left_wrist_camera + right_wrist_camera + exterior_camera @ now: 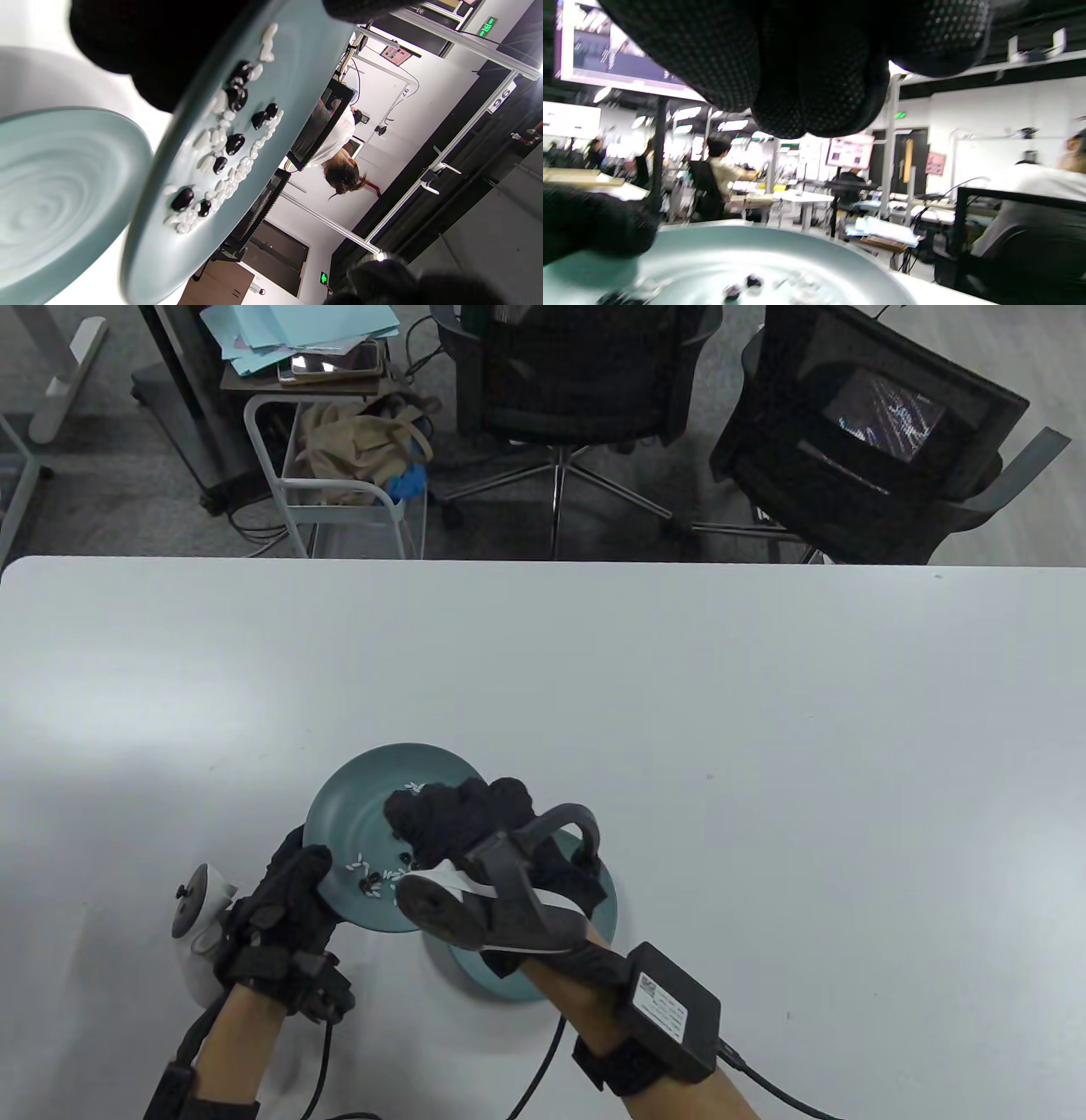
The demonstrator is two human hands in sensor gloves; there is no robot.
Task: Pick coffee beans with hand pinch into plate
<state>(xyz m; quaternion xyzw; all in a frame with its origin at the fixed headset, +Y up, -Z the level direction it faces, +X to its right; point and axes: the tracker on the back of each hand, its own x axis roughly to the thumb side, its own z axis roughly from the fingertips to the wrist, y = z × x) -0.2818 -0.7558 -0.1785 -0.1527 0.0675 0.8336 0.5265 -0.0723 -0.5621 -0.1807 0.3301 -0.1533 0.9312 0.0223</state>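
A teal plate (pixel 373 797) is tilted up off the table; my left hand (pixel 301 891) grips its near-left rim. Dark coffee beans (pixel 371 886) mixed with white grains lie in its low part, and show plainly in the left wrist view (pixel 234 143). My right hand (pixel 428 814) hovers over this plate with its fingers (pixel 814 84) bunched together above the beans (pixel 753 280). Whether a bean sits between them is hidden. A second teal plate (pixel 501 982) lies flat on the table under my right wrist and shows no beans in the left wrist view (pixel 51 190).
The white table (pixel 679 687) stretches wide to the right and the back. Two black office chairs (pixel 577 373) and a white cart (pixel 339 475) stand beyond its far edge. A cable (pixel 543 1060) trails from my right wrist along the near edge.
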